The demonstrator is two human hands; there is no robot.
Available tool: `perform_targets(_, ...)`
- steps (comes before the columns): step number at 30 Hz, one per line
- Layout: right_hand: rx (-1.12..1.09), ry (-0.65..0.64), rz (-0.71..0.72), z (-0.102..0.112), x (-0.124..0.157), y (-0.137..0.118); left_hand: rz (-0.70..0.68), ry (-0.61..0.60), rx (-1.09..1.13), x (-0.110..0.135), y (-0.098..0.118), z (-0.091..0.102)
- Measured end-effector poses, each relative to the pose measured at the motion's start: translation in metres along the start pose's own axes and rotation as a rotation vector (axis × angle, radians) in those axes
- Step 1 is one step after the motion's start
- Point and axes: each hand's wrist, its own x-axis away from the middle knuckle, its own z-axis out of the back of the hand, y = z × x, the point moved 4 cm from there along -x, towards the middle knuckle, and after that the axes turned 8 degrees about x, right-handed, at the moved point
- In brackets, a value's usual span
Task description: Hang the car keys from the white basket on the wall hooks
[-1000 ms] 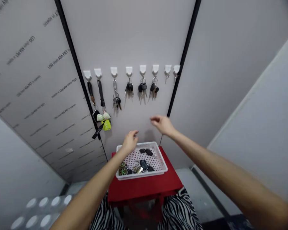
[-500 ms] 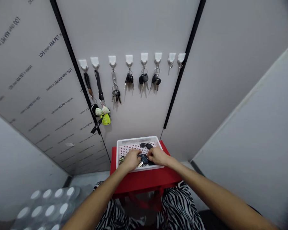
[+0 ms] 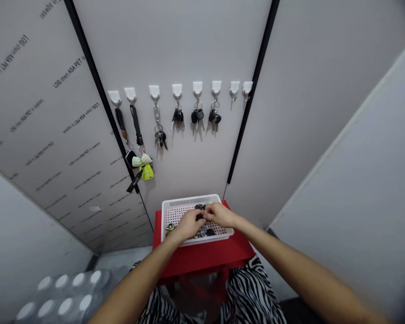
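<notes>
Over a white plastic basket (image 3: 191, 200), my left hand (image 3: 189, 223) and my right hand (image 3: 220, 215) meet with their fingers closed. Between the fingertips are black-headed keys (image 3: 200, 216), partly hidden. My left hand grips them from the left, while my right thumb and forefinger pinch at their right side; the exact point of that pinch is hard to make out. Below the hands, more loose keys (image 3: 202, 232) lie on the basket floor. A brass-coloured metal piece (image 3: 170, 227) rests in the basket's left corner.
Beneath the basket is a red stool (image 3: 202, 258). White hooks (image 3: 197, 88) line the wall panel; several carry key bunches (image 3: 178, 118), and the two rightmost (image 3: 234, 87) hold nothing. A lime-green key case (image 3: 146, 172) hangs at left. Bottles with white caps (image 3: 65, 306) stand lower left.
Both hands have come closer together and shifted towards the back of the basket, with black-headed keys now between their fingers. The whole view has tilted slightly.
</notes>
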Motion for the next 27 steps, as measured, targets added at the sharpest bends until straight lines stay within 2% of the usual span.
perform_targets(3,-0.111,-0.015,-0.005,0.0,-0.003,0.0,0.091,-0.001,0.11,-0.004,-0.005,0.001)
perform_targets(6,-0.311,-0.051,-0.029,-0.005,-0.004,-0.001,0.191,-0.015,0.227,-0.007,-0.012,0.002)
perform_targets(10,-0.535,-0.034,-0.073,-0.011,-0.002,0.0,0.208,0.01,0.394,-0.008,-0.014,0.005)
perform_targets(12,-0.52,-0.014,-0.089,-0.013,0.001,0.003,0.209,0.038,0.437,-0.009,-0.013,0.008)
perform_targets(17,-0.309,-0.073,-0.12,-0.025,0.01,0.008,0.267,0.086,0.535,-0.007,-0.005,0.014)
perform_targets(20,-0.244,-0.005,-0.095,-0.028,0.014,0.004,0.28,0.07,0.586,-0.004,0.004,0.017)
perform_targets(23,-0.284,0.063,-0.142,-0.029,0.017,0.003,0.279,0.065,0.608,-0.003,0.013,0.022)
perform_targets(27,-0.46,0.126,-0.119,-0.027,0.02,0.004,0.322,0.031,0.631,-0.006,0.02,0.024)
